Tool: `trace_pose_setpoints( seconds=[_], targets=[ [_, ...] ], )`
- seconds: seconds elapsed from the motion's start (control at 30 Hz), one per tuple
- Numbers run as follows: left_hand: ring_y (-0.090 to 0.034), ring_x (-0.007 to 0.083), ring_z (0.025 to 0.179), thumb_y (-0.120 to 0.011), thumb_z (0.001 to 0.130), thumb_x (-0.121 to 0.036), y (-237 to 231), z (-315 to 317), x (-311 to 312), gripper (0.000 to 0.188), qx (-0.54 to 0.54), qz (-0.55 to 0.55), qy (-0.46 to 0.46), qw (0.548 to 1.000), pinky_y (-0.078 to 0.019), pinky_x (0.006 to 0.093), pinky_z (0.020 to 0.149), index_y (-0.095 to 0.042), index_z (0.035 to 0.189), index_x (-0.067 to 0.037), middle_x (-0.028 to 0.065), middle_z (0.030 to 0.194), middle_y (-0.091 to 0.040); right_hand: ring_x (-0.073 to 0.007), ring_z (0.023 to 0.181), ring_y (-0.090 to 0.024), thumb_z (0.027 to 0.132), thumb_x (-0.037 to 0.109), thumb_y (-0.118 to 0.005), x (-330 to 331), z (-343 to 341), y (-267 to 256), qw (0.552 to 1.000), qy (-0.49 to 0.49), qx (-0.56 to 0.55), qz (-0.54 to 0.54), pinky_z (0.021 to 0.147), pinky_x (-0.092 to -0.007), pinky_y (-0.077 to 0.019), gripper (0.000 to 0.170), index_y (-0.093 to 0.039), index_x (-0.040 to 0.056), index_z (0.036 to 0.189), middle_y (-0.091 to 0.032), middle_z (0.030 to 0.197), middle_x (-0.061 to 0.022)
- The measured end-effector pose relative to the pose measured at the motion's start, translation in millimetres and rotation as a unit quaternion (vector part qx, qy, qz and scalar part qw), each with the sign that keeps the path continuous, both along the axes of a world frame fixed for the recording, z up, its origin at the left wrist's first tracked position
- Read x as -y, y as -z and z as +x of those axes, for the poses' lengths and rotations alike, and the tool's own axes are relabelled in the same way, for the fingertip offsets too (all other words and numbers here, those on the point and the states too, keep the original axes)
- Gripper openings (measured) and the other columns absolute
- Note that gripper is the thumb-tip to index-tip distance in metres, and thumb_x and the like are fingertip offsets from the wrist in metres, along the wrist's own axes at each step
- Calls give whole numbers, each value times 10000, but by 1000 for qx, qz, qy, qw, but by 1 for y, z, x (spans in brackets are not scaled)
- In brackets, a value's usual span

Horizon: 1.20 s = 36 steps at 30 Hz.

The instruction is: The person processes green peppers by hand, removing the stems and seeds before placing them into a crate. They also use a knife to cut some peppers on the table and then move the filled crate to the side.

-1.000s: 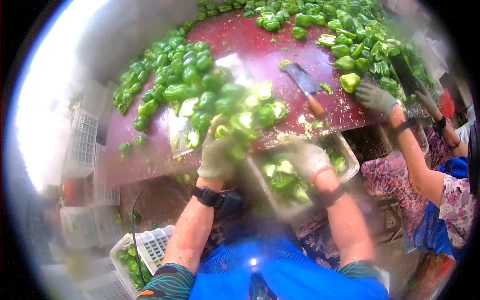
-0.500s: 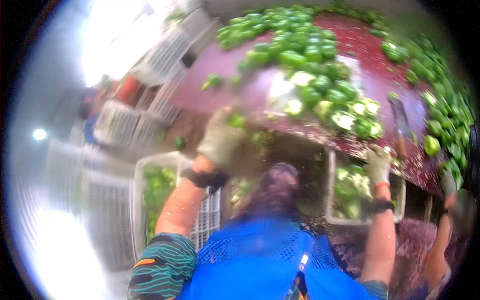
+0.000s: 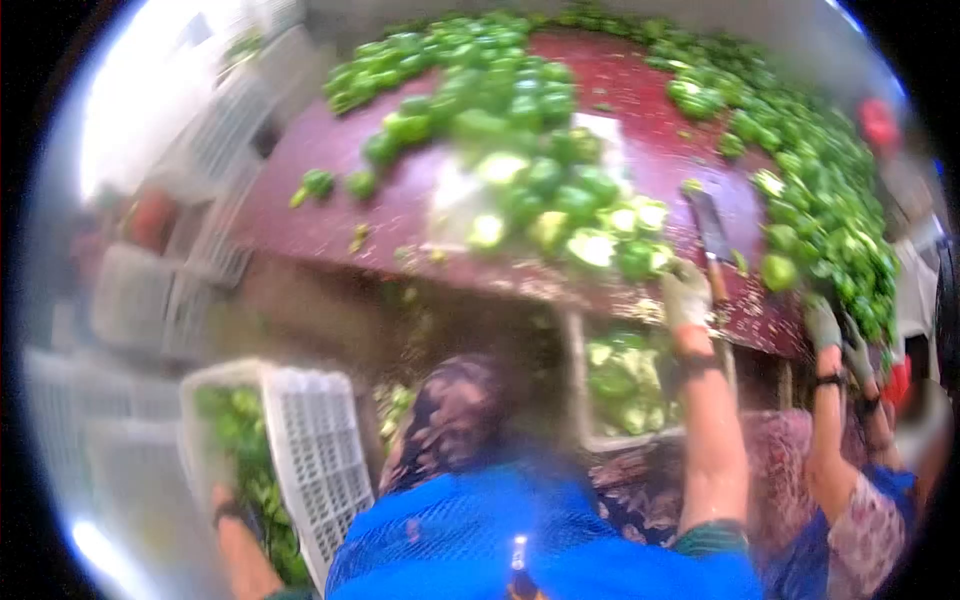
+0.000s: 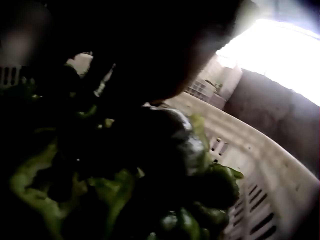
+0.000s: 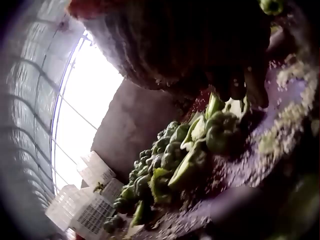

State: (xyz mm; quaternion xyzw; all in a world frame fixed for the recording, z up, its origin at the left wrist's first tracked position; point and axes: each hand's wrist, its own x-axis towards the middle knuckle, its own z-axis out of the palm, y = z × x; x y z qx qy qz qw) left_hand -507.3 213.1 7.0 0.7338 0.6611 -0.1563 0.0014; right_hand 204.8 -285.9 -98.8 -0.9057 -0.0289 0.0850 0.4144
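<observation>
In the head view my gloved left hand (image 3: 215,470) is low at the left, blurred, inside a white crate (image 3: 315,425) of green bell peppers (image 3: 240,430). The left wrist view shows that hand as a dark shape over cut peppers (image 4: 120,192) beside the crate's slotted wall; its fingers are lost in shadow. My gloved right hand (image 3: 688,295) rests at the front edge of the red table (image 3: 330,205), fingers loosely bent. Just beyond its fingertips sit halved bell peppers (image 3: 592,247). The right wrist view shows the same hand (image 5: 200,55) dark above the pepper halves.
A cleaver (image 3: 710,235) with a wooden handle lies right of my right hand. Below the table edge stands a white bin (image 3: 580,400) of cut peppers. Whole peppers (image 3: 820,210) heap along the right, near another person's gloved hand (image 3: 823,325). Seeds litter the front edge.
My left hand has carried pepper pieces from the pile on the table leftward and down into the crate. My right hand has moved from over the bin to the table edge. The head view has turned left.
</observation>
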Motion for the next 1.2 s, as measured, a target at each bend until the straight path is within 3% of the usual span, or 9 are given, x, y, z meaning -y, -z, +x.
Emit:
trace_pose_setpoints(
  seconds=[0.17,0.27,0.37,0.5,0.53,0.7,0.93,1.07,1.2],
  targets=[
    [-653,293,907,-554,933,-122,46,10,-72,326,321,189,130,919,-512,368,866,-623,1235,-20,137,935,-687,-311,1046,-657,840,269,-677,-41,20,-8,983,-130,87,-97,901,-404,-520,341,-668,112,1143,-673,1114,-197],
    [-658,241,914,-595,884,-43,-52,220,50,292,52,170,219,959,-512,330,847,-653,1166,6,146,1019,-706,-346,1161,-599,871,237,-613,-75,27,16,902,-232,-19,-363,963,-434,-506,381,-605,133,1237,-602,1247,-194],
    [-659,187,981,-621,857,32,-1,280,38,280,376,165,321,854,-518,309,873,-689,1123,-23,108,1060,-709,-362,1160,-593,831,225,-640,-80,23,25,924,-180,1,-338,959,-449,-505,410,-598,109,1221,-591,1243,-224],
    [-622,164,1059,-567,854,104,-40,410,136,366,534,-91,311,781,-501,278,926,-651,1193,-4,86,1153,-673,-314,961,-657,741,133,-725,-41,19,18,988,-102,103,-48,840,-416,-540,499,-572,60,1210,-645,1046,-184],
    [-630,158,1036,-583,851,101,-41,432,154,357,541,-129,318,768,-505,276,920,-664,1179,-14,74,1133,-678,-248,859,-665,735,48,-729,-31,14,8,965,-45,-81,247,737,-353,-564,519,-548,20,1221,-643,979,-128],
    [-662,195,981,-578,933,-11,-55,521,251,381,570,-444,279,633,-577,303,779,-538,1309,38,127,1163,-665,-270,983,-667,812,-28,-588,17,-37,-71,653,-135,-265,696,907,-440,-570,488,-491,9,1289,-637,1118,-149],
    [-625,227,1044,-505,1023,-195,40,573,341,323,514,-493,476,516,-549,360,894,-501,1303,-35,98,1216,-604,-234,1066,-621,806,-19,-579,15,-91,-94,857,-241,-11,456,953,-384,-526,595,-466,31,1389,-600,1220,-135],
    [-590,215,1111,-462,1044,-250,58,557,357,346,575,-594,271,493,-486,354,993,-536,1292,-20,89,1214,-615,-341,1098,-591,825,112,-655,4,-94,-63,909,-276,278,141,977,-417,-475,556,-508,76,1360,-604,1183,-177],
    [-591,243,1123,-465,1031,-285,57,558,344,376,523,-399,466,591,-485,405,998,-553,1291,-29,114,1212,-623,-369,1100,-581,814,166,-697,2,-93,-68,925,-258,229,158,977,-432,-466,486,-569,68,1272,-604,1172,-191]
  ],
)
